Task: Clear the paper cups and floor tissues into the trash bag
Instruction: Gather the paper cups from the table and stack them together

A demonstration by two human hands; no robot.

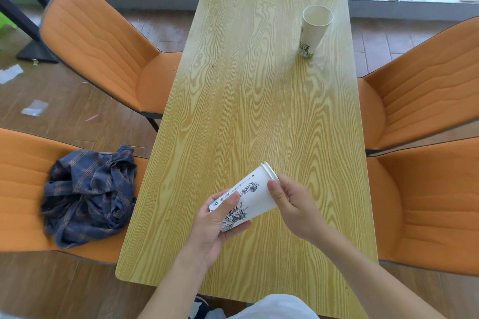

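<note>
While both hands hold the nested cups (250, 195) tilted over the table (259, 98) near 6 o'clock, left hand (216, 225) fingers are wrapped round the base and right hand (295, 206) pinches the rim w/ thumb and fingers. Another cup (312, 31) stands alone at 1 o'clock. Trash bag isn't in view, floor scraps (35, 107) sit at 9 o'clock. Risk imo: squeeze too hard and the paper crumples, or the stack slips apart mid-carry.

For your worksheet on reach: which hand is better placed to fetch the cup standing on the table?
Right. The standing cup is far right, while the left hand wraps the stacked cups; the right hand only pinches their rim.
</note>
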